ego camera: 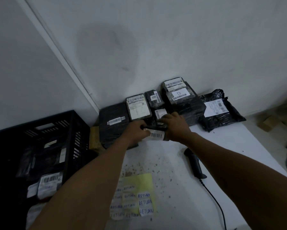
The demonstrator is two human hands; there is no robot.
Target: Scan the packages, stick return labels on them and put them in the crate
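— White surface [222,146], pale wall behind. What do your hands have?

— Your left hand [136,131] and right hand [175,125] both clamp a small black wrapped package with a white barcode label [156,135], just before the black parcel stack [181,100].

— And the crate?

— Black slatted plastic crate [39,138] stands left, parcels inside; yellow sheet of RETURN labels [139,193] lies near you.

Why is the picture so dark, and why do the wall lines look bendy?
Head view: the room light is dim, so the black crate and wrapped packages lose detail, though the white table shows brighter. The wide-angle lens bends the wall corner line. The hands' grip on the small package looks slightly blurred, and the "RETURN" labels stay readable.
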